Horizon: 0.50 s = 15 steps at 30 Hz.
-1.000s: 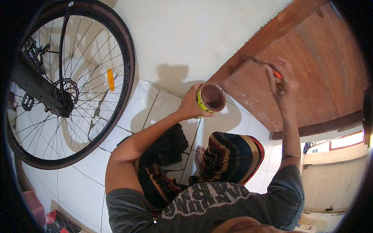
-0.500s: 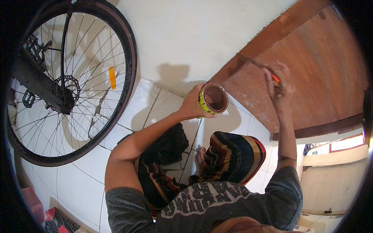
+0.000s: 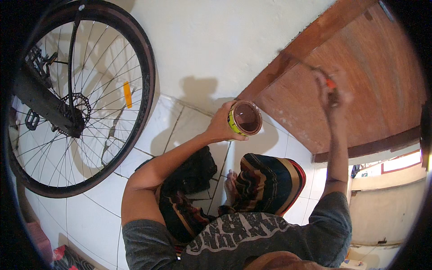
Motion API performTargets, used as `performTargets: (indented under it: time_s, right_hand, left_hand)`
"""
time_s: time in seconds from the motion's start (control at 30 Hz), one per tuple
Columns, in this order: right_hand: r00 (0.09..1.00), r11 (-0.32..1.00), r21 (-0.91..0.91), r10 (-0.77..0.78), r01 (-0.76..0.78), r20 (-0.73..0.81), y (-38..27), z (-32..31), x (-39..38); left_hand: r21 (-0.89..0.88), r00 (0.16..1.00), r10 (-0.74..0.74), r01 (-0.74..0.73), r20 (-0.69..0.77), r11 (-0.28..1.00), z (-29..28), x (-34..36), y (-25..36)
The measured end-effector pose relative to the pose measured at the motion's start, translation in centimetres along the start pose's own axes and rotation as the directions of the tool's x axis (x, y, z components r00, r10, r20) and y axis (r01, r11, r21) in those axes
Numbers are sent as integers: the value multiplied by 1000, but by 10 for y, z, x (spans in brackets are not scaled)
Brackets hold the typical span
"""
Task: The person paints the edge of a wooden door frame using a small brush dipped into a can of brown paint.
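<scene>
My left hand [image 3: 219, 126] is wrapped around a small yellow-green can [image 3: 232, 122], its mouth tipped toward me. Brown paint [image 3: 246, 118] shows inside, and the rim is smeared with it. Off to the right, my right hand [image 3: 334, 100] is smeared by motion but closed around a paintbrush with an orange handle [image 3: 330, 83]. The brush's dark, thin front end reaches up and left to the brown door frame [image 3: 294, 50]; whether its tip touches the wood is too blurred to tell. Behind that hand spreads the reddish-brown wooden door panel [image 3: 378, 81].
A bicycle wheel [image 3: 147, 72] with a disc brake and orange reflector stands at the left. White wall [image 3: 202, 40] meets white floor tiles [image 3: 171, 119] ahead. My knees, in striped cloth [image 3: 270, 180], are bent below the can. Patterned cloth [image 3: 67, 258] lies lower left.
My right hand with the paintbrush has moved slightly right along the door panel. The can in my left hand has shifted a little left in the picture and still faces me.
</scene>
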State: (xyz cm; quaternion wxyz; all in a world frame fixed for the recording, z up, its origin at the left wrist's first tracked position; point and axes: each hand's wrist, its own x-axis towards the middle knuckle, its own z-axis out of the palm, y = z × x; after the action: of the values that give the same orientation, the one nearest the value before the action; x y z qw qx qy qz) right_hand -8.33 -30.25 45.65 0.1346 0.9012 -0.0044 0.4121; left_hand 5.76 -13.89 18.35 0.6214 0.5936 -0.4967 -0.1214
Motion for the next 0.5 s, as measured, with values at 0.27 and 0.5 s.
performTargets:
  time_s: [0.27, 0.5]
  right_hand:
    - [969, 948, -277, -204, 160, -138, -14, -33, 10]
    - [959, 991, 105, -110, 85, 260, -20, 23, -44]
  left_hand:
    - [-11, 999, -29, 29, 21, 1000, -3, 2, 4]
    - [-2, 997, -54, 54, 49, 999, -1, 3, 11]
